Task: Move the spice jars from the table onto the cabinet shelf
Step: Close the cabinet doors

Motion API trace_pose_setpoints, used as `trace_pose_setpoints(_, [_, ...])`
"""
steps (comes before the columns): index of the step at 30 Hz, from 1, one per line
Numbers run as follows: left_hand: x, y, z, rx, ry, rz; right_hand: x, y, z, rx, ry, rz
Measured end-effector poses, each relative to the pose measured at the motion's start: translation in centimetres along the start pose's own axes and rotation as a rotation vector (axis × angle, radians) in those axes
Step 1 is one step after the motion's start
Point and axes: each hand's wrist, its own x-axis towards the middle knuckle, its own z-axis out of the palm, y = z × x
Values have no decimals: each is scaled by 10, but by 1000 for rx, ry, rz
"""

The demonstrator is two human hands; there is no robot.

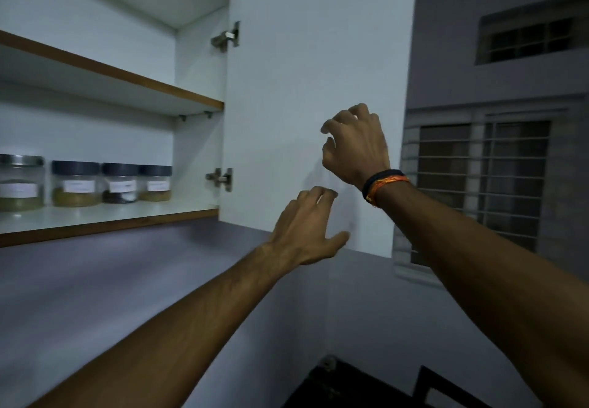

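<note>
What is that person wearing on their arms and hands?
Both arms are bare, with no sleeves in view. The right wrist has a black band and an orange thread tied beside it. The left hand and right hand wear no gloves, and no rings show.

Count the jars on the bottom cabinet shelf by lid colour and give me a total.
Silver metal lid: 1, the jar at the far left
Dark lid: 3, the second jar, the third jar and the fourth jar
Total: 4 jars

Both arms raised; L hand (307,229), R hand (357,146) empty.
</note>
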Motion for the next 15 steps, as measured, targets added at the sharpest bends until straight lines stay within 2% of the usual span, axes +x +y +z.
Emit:
trace_pose_setpoints(4, [28, 47, 34, -87, 112, -69, -8, 48, -6, -105, 25, 12])
trace_pose_setpoints(6, [42, 66, 46, -123, 169, -102, -12, 66, -6, -81, 59, 60])
trace_pose_setpoints(11, [72, 88, 65, -126, 208, -262, -16, 90, 3, 331, 195, 301])
trace_pose_setpoints(15, [77, 86, 71, -104, 131, -349, -10, 90, 10, 580, 160, 428])
